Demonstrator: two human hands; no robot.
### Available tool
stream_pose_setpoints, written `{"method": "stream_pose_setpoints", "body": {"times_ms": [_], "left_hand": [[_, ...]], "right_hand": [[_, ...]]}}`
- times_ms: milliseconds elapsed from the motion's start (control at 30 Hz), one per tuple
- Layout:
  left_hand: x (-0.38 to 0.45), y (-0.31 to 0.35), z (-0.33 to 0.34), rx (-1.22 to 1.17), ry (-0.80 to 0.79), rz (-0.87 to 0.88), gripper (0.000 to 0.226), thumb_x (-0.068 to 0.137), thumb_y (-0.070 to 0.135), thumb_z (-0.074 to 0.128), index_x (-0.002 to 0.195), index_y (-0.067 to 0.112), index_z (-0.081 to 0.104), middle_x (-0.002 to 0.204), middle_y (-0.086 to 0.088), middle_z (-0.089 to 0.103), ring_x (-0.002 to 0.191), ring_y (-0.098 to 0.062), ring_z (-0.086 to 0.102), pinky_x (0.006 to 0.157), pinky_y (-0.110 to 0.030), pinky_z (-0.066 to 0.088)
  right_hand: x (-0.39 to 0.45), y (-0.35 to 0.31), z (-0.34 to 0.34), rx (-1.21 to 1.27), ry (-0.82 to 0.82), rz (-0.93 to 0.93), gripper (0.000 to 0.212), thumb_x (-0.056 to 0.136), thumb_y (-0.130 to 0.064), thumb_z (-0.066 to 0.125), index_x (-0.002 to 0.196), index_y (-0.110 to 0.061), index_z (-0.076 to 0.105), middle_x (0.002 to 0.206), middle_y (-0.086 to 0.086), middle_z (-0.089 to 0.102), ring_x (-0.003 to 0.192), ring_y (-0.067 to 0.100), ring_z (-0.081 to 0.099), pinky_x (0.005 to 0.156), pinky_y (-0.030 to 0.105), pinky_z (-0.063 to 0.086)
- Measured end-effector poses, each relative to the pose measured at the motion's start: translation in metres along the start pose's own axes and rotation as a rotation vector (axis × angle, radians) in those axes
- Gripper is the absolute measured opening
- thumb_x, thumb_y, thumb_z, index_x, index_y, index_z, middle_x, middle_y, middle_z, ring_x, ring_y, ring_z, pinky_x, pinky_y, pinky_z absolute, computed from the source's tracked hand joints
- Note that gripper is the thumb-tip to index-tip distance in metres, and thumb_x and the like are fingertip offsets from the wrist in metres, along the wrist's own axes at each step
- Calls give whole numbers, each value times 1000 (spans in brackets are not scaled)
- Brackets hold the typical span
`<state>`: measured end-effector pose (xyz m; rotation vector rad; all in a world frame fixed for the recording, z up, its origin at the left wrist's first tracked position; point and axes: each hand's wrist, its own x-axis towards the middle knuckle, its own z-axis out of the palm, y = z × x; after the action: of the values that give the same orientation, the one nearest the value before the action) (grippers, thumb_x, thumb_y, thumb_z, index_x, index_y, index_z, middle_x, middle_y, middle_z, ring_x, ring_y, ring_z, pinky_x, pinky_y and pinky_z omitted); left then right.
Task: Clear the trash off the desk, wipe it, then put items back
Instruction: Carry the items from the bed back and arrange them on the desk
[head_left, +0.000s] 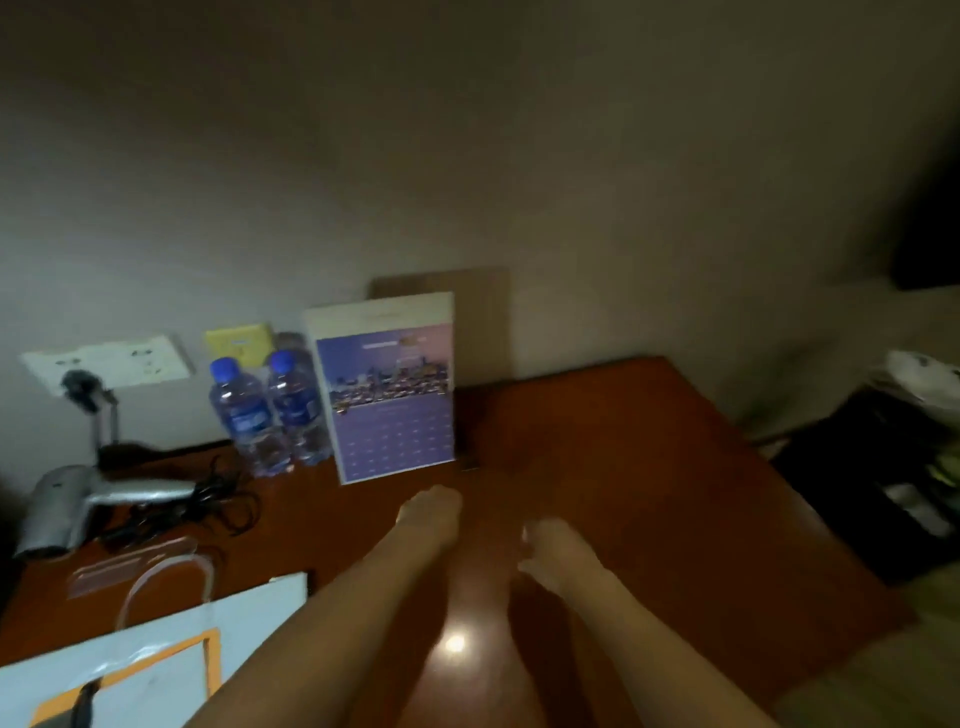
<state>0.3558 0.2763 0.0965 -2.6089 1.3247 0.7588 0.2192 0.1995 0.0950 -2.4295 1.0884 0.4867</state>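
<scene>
Blurred view down onto a reddish-brown wooden bench (623, 467). An upright purple calendar card (392, 387) stands near the wall. The left hand (428, 514) hovers just in front of the card's lower edge, apart from it, holding nothing; its finger pose is too blurred to tell. The right hand (553, 551) sits right of the left, loosely curled, empty. Left of the card stand two water bottles (270, 410), then a silver hair dryer (88, 501). A white paper bag (156, 660) lies nearest the viewer.
</scene>
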Motion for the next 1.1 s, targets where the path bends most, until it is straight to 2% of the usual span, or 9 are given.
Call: {"method": "stream_pose_setpoints", "body": {"times_ms": [167, 233, 400, 533, 633, 767, 900, 967, 1100], "left_hand": [[-23, 125, 5, 76, 92, 260, 23, 95, 3, 44, 111, 12, 58, 109, -6, 60, 97, -19, 59, 87, -32, 51], [-38, 182, 16, 117, 103, 363, 20, 95, 5, 45, 111, 12, 55, 103, -3, 57, 94, -17, 58, 85, -29, 51], [-98, 332, 63, 215, 10, 626, 20, 94, 14, 52, 114, 16, 53, 99, 2, 52, 90, -13, 56, 81, -25, 51], [-161, 449, 99, 305, -30, 858, 20, 92, 21, 52, 110, 16, 57, 110, -3, 59, 100, -21, 59, 85, -32, 51], [-218, 533, 134, 407, -16, 1049, 27, 90, 20, 53, 116, 13, 57, 116, -7, 59, 107, -25, 59, 86, -35, 48], [-296, 629, 188, 606, 22, 1276, 31, 90, 21, 54, 119, 10, 57, 124, -9, 58, 113, -27, 57, 87, -34, 48], [-361, 715, 254, 751, -13, 1472, 32, 89, 16, 53, 119, 10, 58, 122, -10, 60, 113, -27, 58, 87, -34, 48], [-392, 761, 287, 799, -29, 1575, 32, 88, 19, 53, 117, 12, 60, 122, -9, 61, 112, -26, 59, 87, -34, 49], [-461, 845, 345, 835, -139, 1740, 32, 87, 27, 54, 116, 13, 60, 122, -8, 60, 112, -29, 57, 94, -41, 48]], "right_hand": [[-56, 114, -7, 77, 173, 122, 44, 94, -20, 57, 135, -10, 46, 140, 10, 44, 126, 26, 46, 102, 35, 44], [-99, 165, -10, 83, 216, 181, 40, 94, -21, 58, 131, -9, 49, 135, 10, 47, 122, 25, 48, 99, 34, 46], [-217, 297, 12, 170, 316, 393, 30, 89, -22, 61, 112, -3, 57, 119, 16, 56, 112, 31, 54, 89, 33, 43], [-327, 381, 44, 283, 407, 599, 32, 90, -20, 57, 114, 0, 61, 119, 21, 60, 112, 33, 56, 88, 33, 43], [-402, 434, 68, 381, 493, 775, 37, 90, -22, 58, 120, -1, 60, 124, 20, 58, 114, 33, 55, 91, 32, 43], [-487, 491, 109, 540, 620, 979, 35, 90, -25, 58, 116, -2, 62, 119, 21, 62, 109, 34, 59, 88, 34, 46], [-569, 545, 168, 643, 616, 1227, 29, 94, -18, 52, 116, -1, 61, 119, 22, 60, 111, 35, 58, 90, 37, 46], [-608, 573, 197, 688, 615, 1355, 32, 95, -17, 49, 123, -2, 56, 127, 22, 55, 118, 33, 53, 97, 36, 41], [-690, 615, 231, 796, 639, 1552, 39, 90, -24, 58, 125, -7, 53, 131, 16, 51, 121, 28, 48, 96, 30, 39]]}}
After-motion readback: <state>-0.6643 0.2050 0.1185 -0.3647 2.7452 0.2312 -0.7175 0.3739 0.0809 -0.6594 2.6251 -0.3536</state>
